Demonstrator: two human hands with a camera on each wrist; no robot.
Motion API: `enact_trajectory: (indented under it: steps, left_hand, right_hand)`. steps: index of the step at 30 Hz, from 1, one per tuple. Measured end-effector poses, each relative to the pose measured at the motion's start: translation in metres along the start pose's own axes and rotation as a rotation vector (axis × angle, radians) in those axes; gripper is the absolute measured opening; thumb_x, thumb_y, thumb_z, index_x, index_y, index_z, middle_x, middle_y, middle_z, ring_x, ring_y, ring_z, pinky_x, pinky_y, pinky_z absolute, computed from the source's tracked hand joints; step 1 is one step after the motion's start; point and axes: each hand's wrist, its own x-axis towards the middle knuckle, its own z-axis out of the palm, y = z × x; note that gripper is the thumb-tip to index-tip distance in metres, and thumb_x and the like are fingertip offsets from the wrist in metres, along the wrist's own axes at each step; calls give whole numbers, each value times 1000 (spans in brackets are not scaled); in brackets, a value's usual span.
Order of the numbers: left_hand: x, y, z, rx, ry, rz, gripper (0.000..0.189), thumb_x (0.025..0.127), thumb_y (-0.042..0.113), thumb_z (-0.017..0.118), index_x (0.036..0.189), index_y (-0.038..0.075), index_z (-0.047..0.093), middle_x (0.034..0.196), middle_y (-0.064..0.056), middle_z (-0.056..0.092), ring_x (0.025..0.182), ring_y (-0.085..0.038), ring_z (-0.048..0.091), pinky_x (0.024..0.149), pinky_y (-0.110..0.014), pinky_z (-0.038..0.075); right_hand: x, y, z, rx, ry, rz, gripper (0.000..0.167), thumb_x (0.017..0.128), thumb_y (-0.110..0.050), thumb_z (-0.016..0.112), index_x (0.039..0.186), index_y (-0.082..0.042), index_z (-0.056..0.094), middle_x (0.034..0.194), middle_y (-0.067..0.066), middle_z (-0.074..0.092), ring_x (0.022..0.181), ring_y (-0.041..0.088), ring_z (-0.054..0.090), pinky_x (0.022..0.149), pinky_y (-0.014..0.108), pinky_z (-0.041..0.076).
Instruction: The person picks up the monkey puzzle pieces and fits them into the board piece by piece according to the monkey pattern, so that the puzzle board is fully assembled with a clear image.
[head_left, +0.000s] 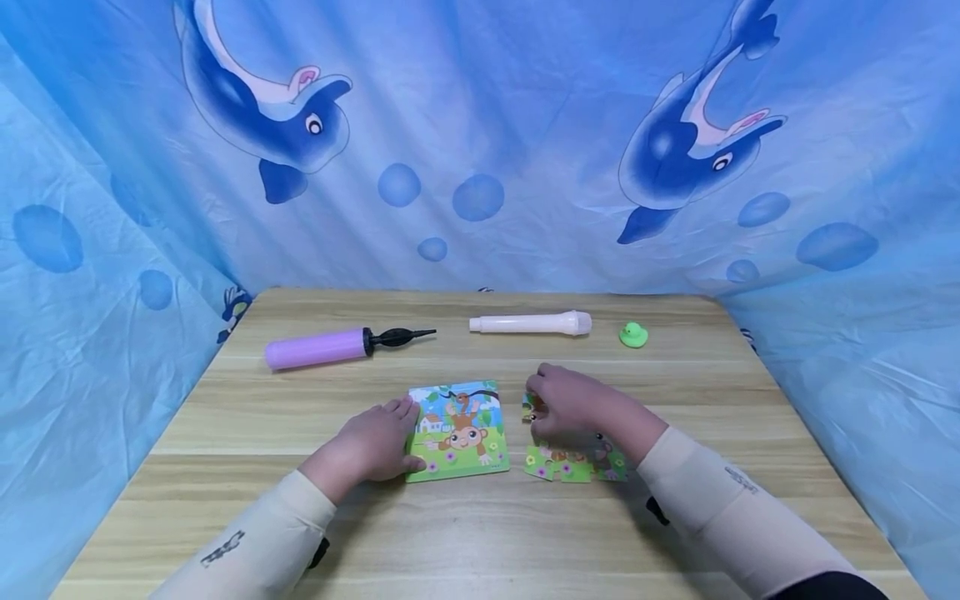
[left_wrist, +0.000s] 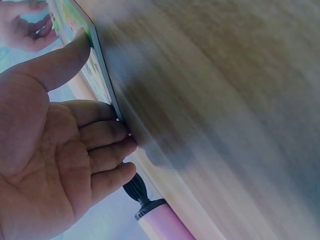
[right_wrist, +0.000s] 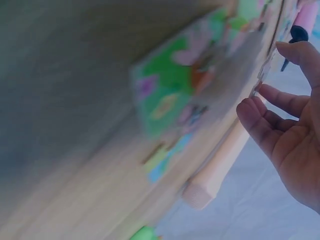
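A square picture board (head_left: pixel 461 446) with a cartoon monkey lies in the middle of the table. Along its left edge rests my left hand (head_left: pixel 384 442), the thumb (left_wrist: pixel 82 50) on the top face and the other fingertips against the side. To the right of the board, my right hand (head_left: pixel 572 402) pinches a small jigsaw puzzle piece (head_left: pixel 528 408) between thumb and fingers; much of this piece is hidden by the fingers. Below that hand lie several puzzle pieces (head_left: pixel 576 472) with green grass and flowers, partly covered by it. They look blurred in the right wrist view.
Towards the back of the wooden table (head_left: pixel 465 542) lie a purple hand pump (head_left: pixel 318 348) with a black nozzle, a white toy microphone (head_left: pixel 525 323) and a green toy duck (head_left: pixel 633 335). A blue dolphin-print curtain (head_left: pixel 480 125) hangs behind and at the sides.
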Motion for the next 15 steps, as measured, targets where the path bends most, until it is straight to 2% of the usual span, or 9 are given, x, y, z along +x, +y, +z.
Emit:
enact_trajectory:
  steps: [5, 15]
  left_hand:
    - [-1, 0, -1, 5, 1, -4, 90, 89, 53, 65, 151, -3, 32, 159, -21, 28, 147, -37, 27, 118, -51, 29]
    - [-1, 0, 0, -12, 5, 4, 89, 89, 53, 66, 150, -2, 33, 158, -21, 29, 146, -38, 28, 118, -51, 30]
  right_hand:
    - [11, -18, -9, -10, 24, -70, 33, 79, -40, 72, 99, -17, 60, 89, -5, 48, 76, 11, 48, 63, 26, 45]
    - [32, -65, -14, -25, -11, -169, 37, 85, -41, 70, 110, -15, 59, 94, -4, 47, 79, 11, 48, 65, 24, 46]
